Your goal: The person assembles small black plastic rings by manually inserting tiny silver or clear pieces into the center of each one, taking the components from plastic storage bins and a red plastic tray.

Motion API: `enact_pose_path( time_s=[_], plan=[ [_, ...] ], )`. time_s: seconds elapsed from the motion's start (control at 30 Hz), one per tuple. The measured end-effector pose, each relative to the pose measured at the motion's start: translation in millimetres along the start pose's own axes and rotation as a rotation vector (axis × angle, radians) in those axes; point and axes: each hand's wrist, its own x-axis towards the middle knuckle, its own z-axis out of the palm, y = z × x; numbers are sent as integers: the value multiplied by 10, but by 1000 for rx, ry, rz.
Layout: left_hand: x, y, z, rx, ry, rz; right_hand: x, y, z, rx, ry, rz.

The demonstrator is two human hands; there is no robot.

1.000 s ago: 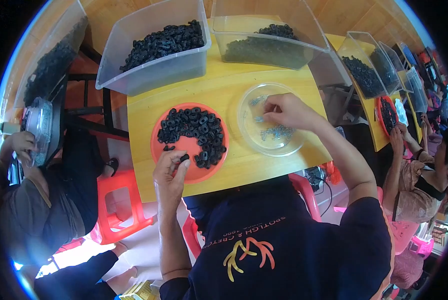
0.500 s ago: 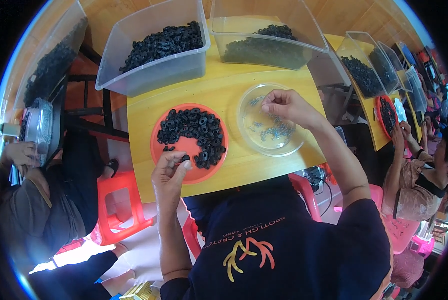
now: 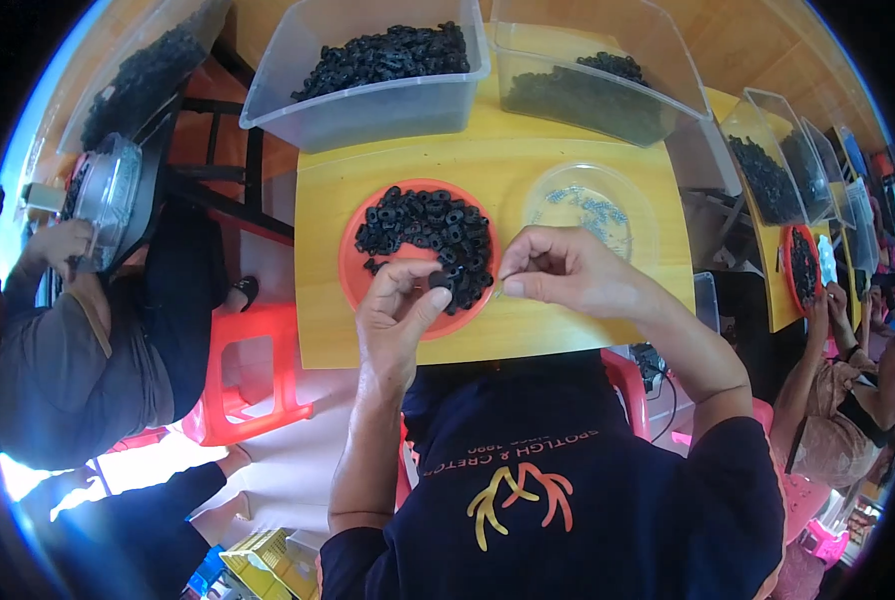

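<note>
My left hand (image 3: pixel 400 315) is closed in a pinch on a small black plastic part (image 3: pixel 441 282), over the near edge of an orange-red plate (image 3: pixel 353 285). Many similar black plastic parts (image 3: pixel 423 215) lie heaped on that plate. Just right of the plate, my right hand (image 3: pixel 578 272) is closed, its thumb and fingertips together on something too small to make out. Behind it stands a clear round tub (image 3: pixel 548 180) with small shiny metal pieces (image 3: pixel 590 212) in it. The two hands are close together but apart.
Two translucent bins, one on the left (image 3: pixel 368 118) and one on the right (image 3: pixel 583 105), hold black parts along the far side of the yellow table (image 3: pixel 333 345). A person (image 3: pixel 98 350) sits at the left beside a red stool (image 3: pixel 293 385). Other people work at a table on the right.
My right hand has left the clear tub and come left and nearer, beside my left hand. My left hand still holds the black part. The whole view has shifted.
</note>
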Motion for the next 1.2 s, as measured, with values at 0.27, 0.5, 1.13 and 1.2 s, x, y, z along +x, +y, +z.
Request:
enact_pose_path(
  time_s=[0.27,0.5,1.13,1.2],
  plan=[
    [5,-149,-74,-712,57,-166,193,-127,378,-94,101,-130],
    [-69,-233,-103,-842,26,-231,336,-145,458,-199,100,-126],
    [-415,-165,-589,-597,323,-18,850,192,725,-926,69,-469],
    [-431,-151,-689,-616,332,1,1023,276,782,-1051,39,-433]
  ],
)
